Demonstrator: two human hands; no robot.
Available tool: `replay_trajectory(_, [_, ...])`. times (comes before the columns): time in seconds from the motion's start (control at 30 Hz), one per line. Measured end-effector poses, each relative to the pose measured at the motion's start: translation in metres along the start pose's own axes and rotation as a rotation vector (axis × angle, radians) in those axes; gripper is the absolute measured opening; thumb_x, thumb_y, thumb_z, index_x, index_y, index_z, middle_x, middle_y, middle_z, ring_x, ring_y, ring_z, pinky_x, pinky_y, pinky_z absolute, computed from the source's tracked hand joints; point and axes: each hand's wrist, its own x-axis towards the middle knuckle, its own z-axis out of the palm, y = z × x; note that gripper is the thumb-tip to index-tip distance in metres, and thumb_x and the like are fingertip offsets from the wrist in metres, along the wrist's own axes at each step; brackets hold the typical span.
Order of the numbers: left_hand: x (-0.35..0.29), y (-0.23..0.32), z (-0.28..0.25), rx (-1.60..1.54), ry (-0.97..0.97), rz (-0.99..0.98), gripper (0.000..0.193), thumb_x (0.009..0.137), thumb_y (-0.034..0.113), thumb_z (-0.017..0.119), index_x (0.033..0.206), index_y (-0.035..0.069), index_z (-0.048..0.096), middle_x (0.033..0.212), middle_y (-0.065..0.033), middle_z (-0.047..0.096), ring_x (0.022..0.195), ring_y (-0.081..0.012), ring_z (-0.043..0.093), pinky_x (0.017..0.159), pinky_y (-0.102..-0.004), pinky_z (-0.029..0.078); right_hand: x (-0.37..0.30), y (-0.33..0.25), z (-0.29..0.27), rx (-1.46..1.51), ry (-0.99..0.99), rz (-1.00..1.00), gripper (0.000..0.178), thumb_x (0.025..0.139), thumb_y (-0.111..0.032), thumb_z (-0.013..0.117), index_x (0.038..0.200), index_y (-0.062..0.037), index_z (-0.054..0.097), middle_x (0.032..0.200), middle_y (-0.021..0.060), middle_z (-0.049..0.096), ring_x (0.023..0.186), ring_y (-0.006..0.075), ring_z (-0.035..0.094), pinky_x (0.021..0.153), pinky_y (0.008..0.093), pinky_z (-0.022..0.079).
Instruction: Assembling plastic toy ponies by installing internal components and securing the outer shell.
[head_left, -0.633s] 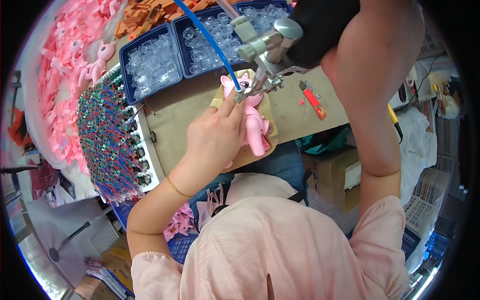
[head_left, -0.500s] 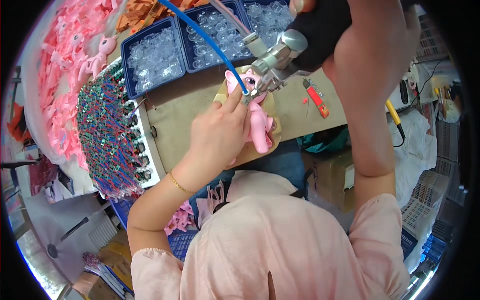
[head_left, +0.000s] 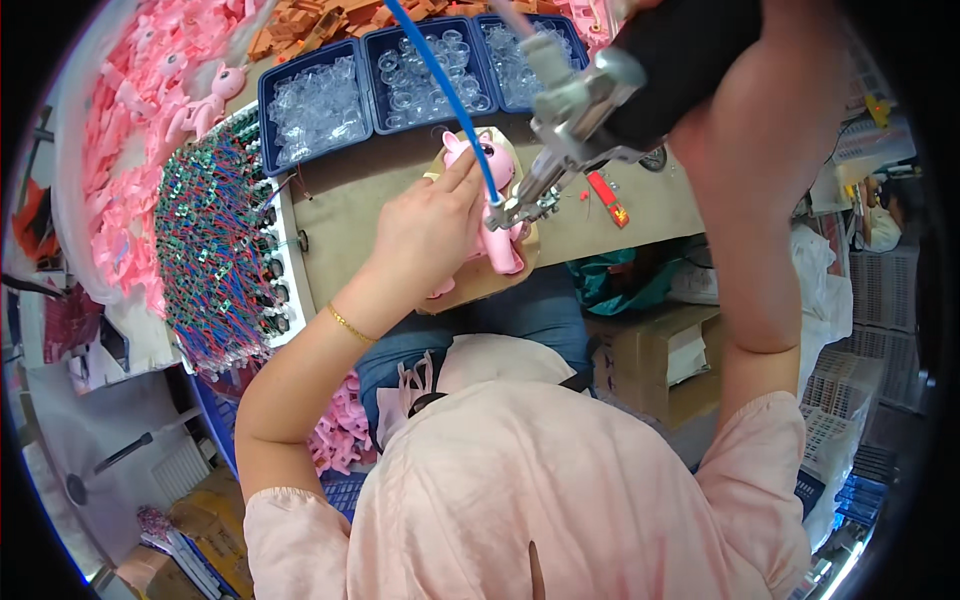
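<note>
My left hand [head_left: 425, 232] grips a pink toy pony [head_left: 497, 242] and presses it onto a tan pad at the near edge of the brown bench [head_left: 350, 205]. My right hand [head_left: 760, 95] is wrapped around the black handle of a metal air screwdriver [head_left: 585, 120], raised close to the camera. A blue hose [head_left: 445, 85] runs from the tool toward the top of the view. The tool's tip [head_left: 500, 215] touches the pony's side, just beside my left fingertips.
Three blue trays of clear plastic parts [head_left: 405, 75] line the bench's far side. Left of it lie a dense bundle of wired circuit boards [head_left: 210, 240] and heaps of pink toy shells [head_left: 125, 140]. A red-handled cutter [head_left: 607, 198] lies on the bench. Cardboard boxes [head_left: 650, 360] stand below right.
The camera has drawn nearer, so bench and hands look larger. The screwdriver has tilted and come closer to the lens. Its tip stays on the pony, and my left hand keeps its hold.
</note>
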Motion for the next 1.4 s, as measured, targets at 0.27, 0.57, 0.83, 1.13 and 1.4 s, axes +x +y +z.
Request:
replay_trajectory(0.27, [-0.001, -0.001, -0.008, -0.002, -0.098, 0.001, 0.041, 0.078, 0.011, 0.053, 0.119, 0.007, 0.054, 0.126, -0.0032, 0.054, 0.074, -0.0239, 0.063, 0.061, -0.0323, 0.053, -0.015, -0.010, 0.009, 0.053, -0.022, 0.038, 0.040, 0.080, -0.037, 0.062, 0.095, -0.0014, 0.055, 0.068, 0.0072, 0.055, 0.056, 0.0130, 0.051, 0.051, 0.0260, 0.042])
replay_trajectory(0.57, [0.001, -0.001, -0.006, -0.042, -0.064, -0.007, 0.035, 0.079, 0.015, 0.056, 0.113, 0.009, 0.059, 0.111, -0.0026, 0.061, 0.067, -0.0210, 0.062, 0.054, -0.0330, 0.052, -0.016, 0.001, 0.008, 0.107, -0.070, 0.112, 0.036, 0.082, -0.036, 0.057, 0.091, -0.0007, 0.053, 0.069, 0.0074, 0.053, 0.058, 0.0141, 0.050, 0.054, 0.0274, 0.041])
replay_trajectory(0.83, [-0.003, -0.004, 0.003, -0.023, -0.026, -0.020, 0.040, 0.074, 0.016, 0.059, 0.113, 0.009, 0.058, 0.123, -0.0020, 0.056, 0.073, -0.0194, 0.062, 0.059, -0.0306, 0.053, -0.020, 0.006, 0.000, 0.162, -0.105, 0.166, 0.035, 0.085, -0.035, 0.052, 0.088, 0.0000, 0.052, 0.070, 0.0075, 0.051, 0.060, 0.0151, 0.048, 0.056, 0.0286, 0.040])
replay_trajectory(1.13, [-0.002, -0.002, 0.004, -0.007, -0.034, -0.006, 0.039, 0.078, 0.018, 0.055, 0.115, 0.007, 0.058, 0.124, -0.0027, 0.055, 0.074, -0.0208, 0.062, 0.060, -0.0319, 0.054, -0.020, 0.012, -0.027, 0.197, -0.128, 0.201, 0.034, 0.087, -0.033, 0.046, 0.084, 0.0008, 0.050, 0.072, 0.0077, 0.049, 0.062, 0.0163, 0.047, 0.059, 0.0299, 0.039])
replay_trajectory(1.4, [-0.007, -0.003, 0.004, -0.074, 0.023, -0.039, 0.037, 0.073, 0.017, 0.059, 0.109, 0.007, 0.059, 0.115, -0.0013, 0.058, 0.074, -0.0206, 0.061, 0.060, -0.0317, 0.053, -0.023, 0.029, -0.010, 0.256, -0.198, 0.259, 0.035, 0.090, -0.032, 0.041, 0.081, 0.0014, 0.048, 0.073, 0.0079, 0.048, 0.064, 0.0173, 0.045, 0.061, 0.0312, 0.038])
